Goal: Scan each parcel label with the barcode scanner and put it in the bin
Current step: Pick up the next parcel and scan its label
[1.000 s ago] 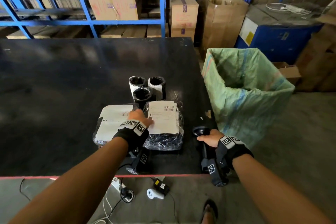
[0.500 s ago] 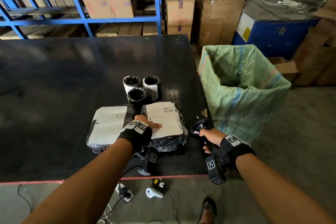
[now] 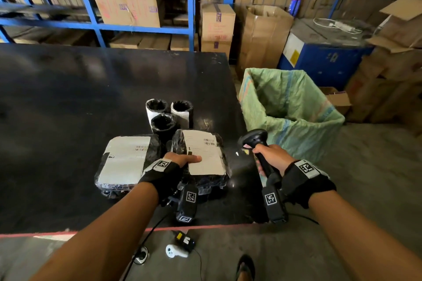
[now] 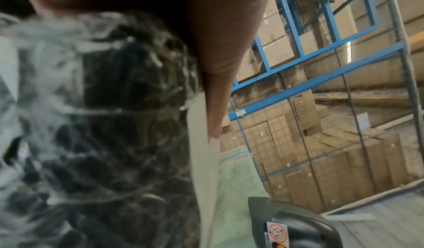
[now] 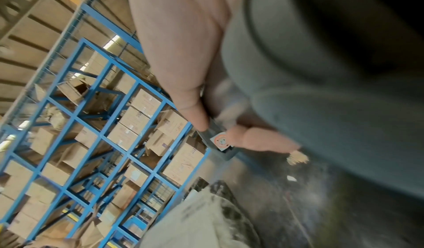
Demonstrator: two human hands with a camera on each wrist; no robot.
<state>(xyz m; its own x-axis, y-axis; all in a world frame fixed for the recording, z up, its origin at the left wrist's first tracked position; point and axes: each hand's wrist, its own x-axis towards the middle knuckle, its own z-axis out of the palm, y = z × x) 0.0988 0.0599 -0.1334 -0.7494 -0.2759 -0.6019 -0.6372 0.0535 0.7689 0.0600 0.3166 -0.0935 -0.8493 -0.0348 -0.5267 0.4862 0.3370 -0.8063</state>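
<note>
Two flat parcels in black plastic with white labels lie near the table's front edge. My left hand grips the near edge of the right parcel, thumb on its label; the left wrist view shows the thumb on that parcel. The left parcel lies untouched beside it. My right hand holds the black barcode scanner by its handle, raised just right of the parcel; the scanner fills the right wrist view. The green woven sack bin stands open off the table's right edge.
Three upright cylindrical parcels stand behind the flat ones on the black table. Blue racks with cartons line the back. A blue machine and boxes sit behind the sack. Cables and a small white device lie on the floor.
My right hand has lifted the scanner off the table and brought it upright beside the right parcel. My left hand has stayed on that parcel, thumb now across the label.
</note>
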